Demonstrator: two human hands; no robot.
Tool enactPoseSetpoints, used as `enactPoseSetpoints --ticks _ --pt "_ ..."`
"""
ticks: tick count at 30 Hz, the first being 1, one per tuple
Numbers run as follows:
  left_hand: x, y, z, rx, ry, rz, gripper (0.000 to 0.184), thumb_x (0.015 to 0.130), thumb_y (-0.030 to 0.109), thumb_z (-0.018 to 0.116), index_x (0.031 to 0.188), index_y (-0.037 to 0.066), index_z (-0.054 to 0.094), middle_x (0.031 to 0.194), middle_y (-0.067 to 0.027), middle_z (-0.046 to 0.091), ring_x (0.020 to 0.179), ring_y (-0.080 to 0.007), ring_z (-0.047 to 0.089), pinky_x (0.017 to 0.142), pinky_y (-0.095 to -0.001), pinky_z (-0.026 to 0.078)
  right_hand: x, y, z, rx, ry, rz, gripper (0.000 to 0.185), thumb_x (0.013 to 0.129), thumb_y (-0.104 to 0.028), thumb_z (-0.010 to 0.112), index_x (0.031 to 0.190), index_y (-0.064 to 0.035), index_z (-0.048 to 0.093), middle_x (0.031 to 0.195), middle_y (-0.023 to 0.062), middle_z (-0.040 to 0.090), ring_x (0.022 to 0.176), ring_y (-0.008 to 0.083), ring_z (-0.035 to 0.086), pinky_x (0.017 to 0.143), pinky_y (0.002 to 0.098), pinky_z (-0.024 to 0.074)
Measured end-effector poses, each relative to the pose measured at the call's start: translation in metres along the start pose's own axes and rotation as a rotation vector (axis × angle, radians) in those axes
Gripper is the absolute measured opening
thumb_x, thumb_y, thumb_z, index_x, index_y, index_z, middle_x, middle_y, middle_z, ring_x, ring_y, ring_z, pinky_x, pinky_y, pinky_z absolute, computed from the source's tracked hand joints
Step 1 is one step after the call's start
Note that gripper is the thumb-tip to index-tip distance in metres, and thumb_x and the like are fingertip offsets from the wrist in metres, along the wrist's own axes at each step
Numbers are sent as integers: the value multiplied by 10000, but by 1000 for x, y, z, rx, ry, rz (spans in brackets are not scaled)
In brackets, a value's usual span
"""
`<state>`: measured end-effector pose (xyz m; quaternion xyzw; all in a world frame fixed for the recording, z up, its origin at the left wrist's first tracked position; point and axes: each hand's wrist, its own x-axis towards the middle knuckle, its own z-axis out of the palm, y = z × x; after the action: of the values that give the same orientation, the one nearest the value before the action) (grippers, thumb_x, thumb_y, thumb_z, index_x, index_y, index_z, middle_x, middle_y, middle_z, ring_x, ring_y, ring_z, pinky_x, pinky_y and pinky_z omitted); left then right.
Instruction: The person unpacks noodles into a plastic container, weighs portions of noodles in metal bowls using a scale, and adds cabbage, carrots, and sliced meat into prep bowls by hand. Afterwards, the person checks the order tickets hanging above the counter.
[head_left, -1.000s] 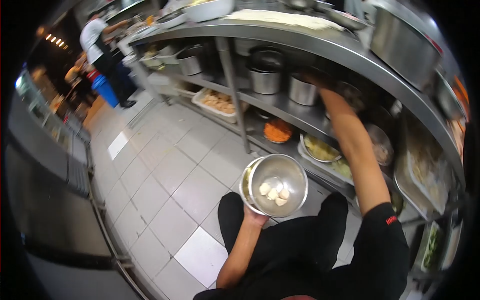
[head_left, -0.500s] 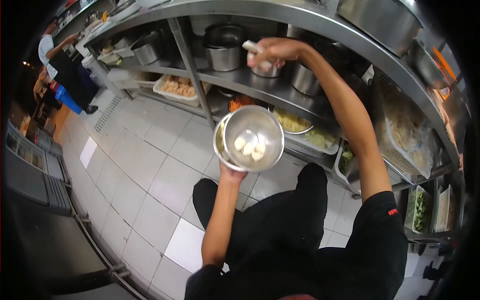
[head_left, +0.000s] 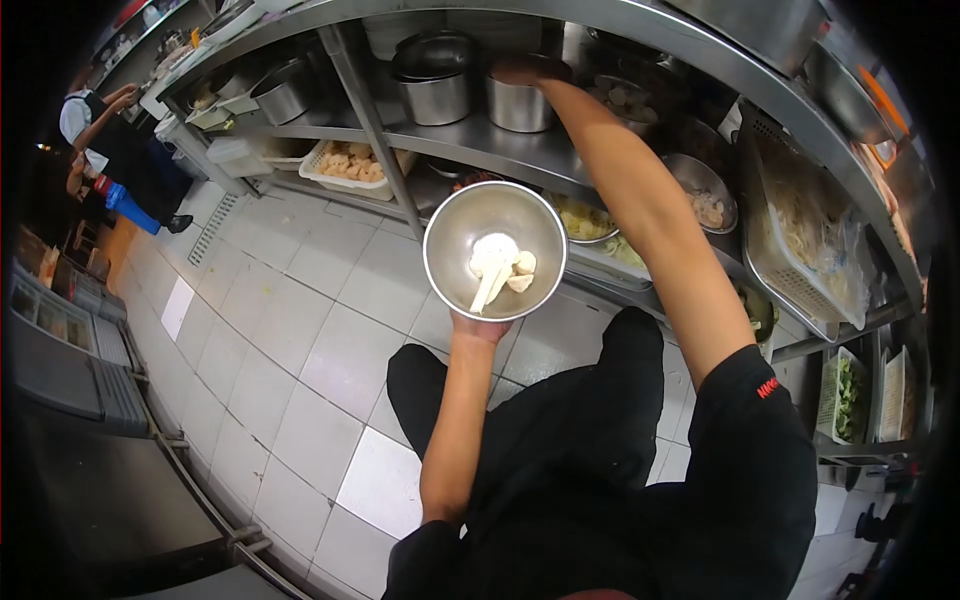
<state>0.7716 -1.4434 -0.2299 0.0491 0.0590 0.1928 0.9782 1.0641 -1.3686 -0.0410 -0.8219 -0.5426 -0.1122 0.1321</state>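
Note:
My left hand (head_left: 481, 328) is closed around the lower edge of a round steel bowl (head_left: 447, 250), holding it up with its mouth toward me. Inside the bowl lie several pale rounded pieces (head_left: 520, 268) and long white strips (head_left: 487, 285). My right arm stretches across to the shelf, and my right hand (head_left: 528, 68) reaches into a steel pot (head_left: 520, 108). The pot's rim and shadow hide the fingers of that hand. Just left of this pot stands another steel pot (head_left: 437, 100) with a dark pan (head_left: 432, 55) on top.
A steel shelf (head_left: 480, 140) carries pots and bowls, including a bowl of pale pieces (head_left: 705, 195). Below are a white basket of light-brown chunks (head_left: 347, 168) and yellow food (head_left: 582, 218). A white basket (head_left: 800, 265) stands right. Another person (head_left: 110, 130) stands far left.
My right hand, which held white strips above the shelf, is now inside a pot. White strips have appeared in the bowl, which has tilted so its mouth hides the second rim beneath.

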Motion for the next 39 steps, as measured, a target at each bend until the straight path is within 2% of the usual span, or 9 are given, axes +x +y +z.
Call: enactPoseSetpoints --ticks 4,9,14,18,22,24,27,36,39 --pt "-3 -6 -20 17 19 -17 581 873 506 416 1237 59 488 1215 -168 536 1083 -368 539 881 -562 469 34 36 20 -76 -170 -156 373 874 -334 452 1144 -129 610 1196 108 583 1114 294 535 960 399 404" --pt "6 -6 -34 99 76 -110 654 864 550 379 1290 57 424 1273 -225 470 1107 -462 487 873 -647 419 13 26 1 -87 204 -145 298 833 -339 520 949 -103 660 949 99 649 868 261 600 769 393 461" --pt "21 -13 -36 95 53 -144 670 857 563 371 1270 42 453 1238 -234 503 1104 -474 486 900 -640 407 -119 -24 -54 762 456 110 313 761 -388 663 744 -76 660 674 63 643 611 193 574 633 359 447" --pt "29 -48 -15 108 17 -183 581 877 504 389 1237 62 497 1194 -179 550 1082 -362 538 923 -576 424 -216 -34 -70 483 -282 -192 239 739 -206 725 924 -80 641 734 44 628 642 130 561 622 276 448" --pt "33 -79 -24 71 -75 -328 566 874 520 367 1239 108 501 1248 -146 519 1146 -356 489 920 -568 416 -253 36 -96 462 42 127 270 702 -192 721 936 -84 639 793 66 660 707 178 615 661 324 488" --pt "37 -97 -32 25 -61 -390 561 874 523 360 1250 127 489 1269 -140 503 1163 -357 475 926 -580 401 -260 80 -98 -18 -203 359 297 689 -198 714 956 -92 639 839 110 667 775 240 636 704 358 494" --pt "43 -116 -36 10 -126 -449 556 873 523 363 1261 142 477 1286 -136 488 1181 -358 459 930 -591 386 -256 122 -48 112 -400 500 293 711 -195 671 978 -81 631 928 124 663 859 226 643 748 345 502" --pt "41 -129 -7 -43 -37 -585 592 849 553 376 1280 158 466 1303 -129 472 1198 -370 444 932 -592 375 -269 93 -123 196 -237 551 357 850 -395 606 1043 -97 649 861 79 681 766 209 645 726 313 502" --pt "36 -130 9 43 27 -609 600 843 561 389 1289 167 462 1323 -132 452 1211 -370 432 957 -588 352 -275 61 -140 643 -441 212 347 804 -400 670 974 -97 664 821 32 670 717 143 613 643 282 519"
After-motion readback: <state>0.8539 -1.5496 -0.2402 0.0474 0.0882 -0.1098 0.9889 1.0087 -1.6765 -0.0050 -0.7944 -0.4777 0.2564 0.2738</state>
